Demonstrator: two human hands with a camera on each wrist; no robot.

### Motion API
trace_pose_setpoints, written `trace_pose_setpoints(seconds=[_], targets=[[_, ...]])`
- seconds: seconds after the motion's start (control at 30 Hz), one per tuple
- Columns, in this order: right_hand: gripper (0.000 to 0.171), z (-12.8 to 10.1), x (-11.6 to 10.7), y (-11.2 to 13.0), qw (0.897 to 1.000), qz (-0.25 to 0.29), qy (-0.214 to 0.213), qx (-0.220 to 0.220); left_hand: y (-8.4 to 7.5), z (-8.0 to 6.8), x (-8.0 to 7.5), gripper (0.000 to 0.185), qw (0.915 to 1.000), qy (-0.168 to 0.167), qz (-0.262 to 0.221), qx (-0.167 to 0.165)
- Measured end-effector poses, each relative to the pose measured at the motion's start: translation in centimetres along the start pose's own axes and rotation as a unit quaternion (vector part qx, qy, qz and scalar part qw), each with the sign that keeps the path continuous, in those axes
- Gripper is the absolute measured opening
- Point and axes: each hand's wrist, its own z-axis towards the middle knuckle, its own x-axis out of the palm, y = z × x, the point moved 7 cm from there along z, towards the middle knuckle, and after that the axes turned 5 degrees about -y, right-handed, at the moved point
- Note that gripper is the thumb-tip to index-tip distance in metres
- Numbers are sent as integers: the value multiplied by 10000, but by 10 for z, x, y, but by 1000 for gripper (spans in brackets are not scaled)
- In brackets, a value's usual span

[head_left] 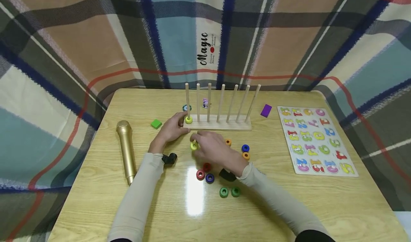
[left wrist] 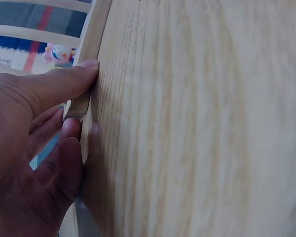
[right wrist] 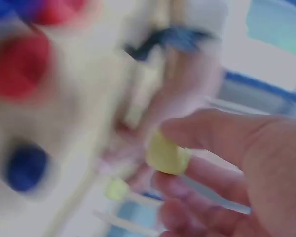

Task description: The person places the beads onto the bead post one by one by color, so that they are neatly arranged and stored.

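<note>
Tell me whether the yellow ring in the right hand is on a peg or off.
Off. The right hand pinches the yellow ring in front of the peg rack, clear of every peg.

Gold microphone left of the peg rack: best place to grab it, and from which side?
Grip the gold microphone around its slim handle, near the middle, coming from above with fingers across its width. It lies flat, head away from the person, with bare table on both sides.

Wooden table (head_left: 96, 199) with peg rack (head_left: 221, 126), gold microphone (head_left: 126, 151), number puzzle board (head_left: 316, 140), loose coloured rings (head_left: 223, 192).
</note>
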Motion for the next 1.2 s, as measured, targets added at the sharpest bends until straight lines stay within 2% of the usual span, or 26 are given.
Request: trace_pose_setpoints(seconds=[0.13,0.23,0.37,0.57,0.7,0.9,1.03,1.2], targets=[[37,27,-58,-7,9926,501,-1068,271,-1,0,-2,76,10000,-15,72,54],[38,48,-95,-10,9788,732,-1901,230,-1,0,-3,75,9999,13,110,54],[36,69,-119,-13,9679,591,-2436,189,1,0,0,73,10000,73,37,-18],[37,81,-119,-19,9711,205,-2286,650,1,-2,4,75,9998,119,14,-126],[35,83,-118,-19,9721,85,-2211,783,-1,-3,3,75,9999,46,59,-127],[33,86,-115,-16,9759,-16,-2072,679,-1,-4,2,75,9999,11,102,-110],[38,84,-114,-16,9771,21,-2030,643,-1,-5,2,75,9999,28,117,-116],[40,66,-116,-16,9715,321,-2326,335,1,-4,2,78,9997,33,191,-153]])
